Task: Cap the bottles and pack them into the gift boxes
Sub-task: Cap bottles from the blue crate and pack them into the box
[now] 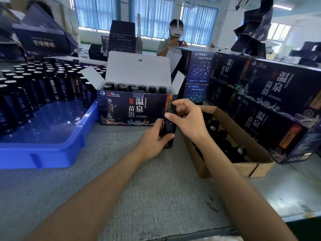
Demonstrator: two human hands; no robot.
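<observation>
Hands together on one dark bottle point(169, 129): your left hand point(154, 136) grips its body while your right hand point(187, 117) pinches the cap point(171, 111) before the open gift box point(135, 108).

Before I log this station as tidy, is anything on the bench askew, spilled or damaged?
No spill or damage shows. The left hand holds one bottle upright while the right hand works at its top. The loose caps in the cardboard box lie jumbled. The gift box sits square, flaps open.
</observation>
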